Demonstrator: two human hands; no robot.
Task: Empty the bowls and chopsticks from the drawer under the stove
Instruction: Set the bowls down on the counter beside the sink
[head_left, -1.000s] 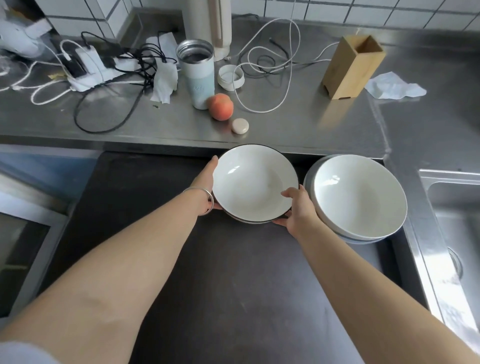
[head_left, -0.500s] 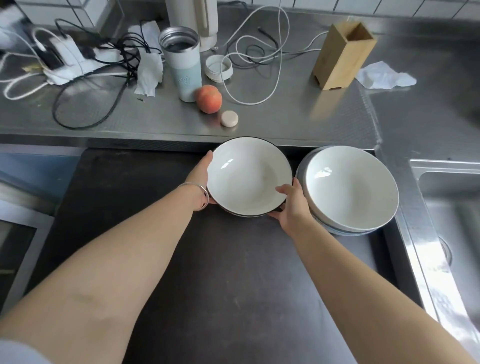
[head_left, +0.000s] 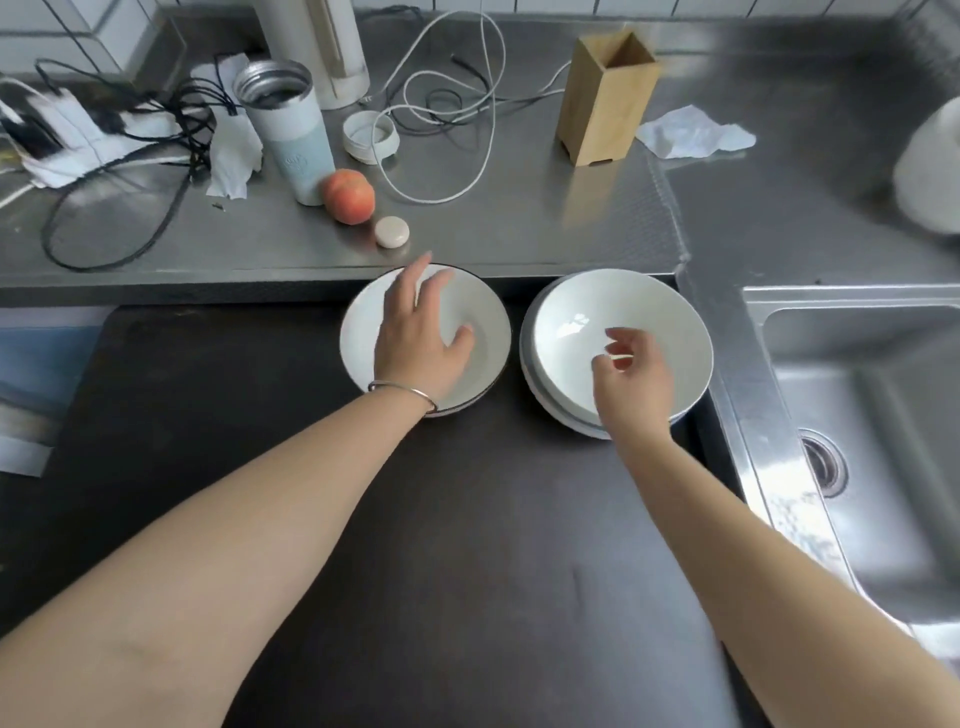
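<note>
2 empty hands (head_left: 418, 343) (head_left: 631, 382) hover above 2 bowl stacks (head_left: 493, 332) (head_left: 670, 317).

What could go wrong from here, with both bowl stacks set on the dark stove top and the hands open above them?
The dark-rimmed bowls sit close to the white bowl stack; a careless hand could knock their rims together. The white stack looks unevenly nested near the stove's right edge beside the sink, so a nudge from the right hand might tip it. The left hand hovers over its bowl, not gripping.
</note>
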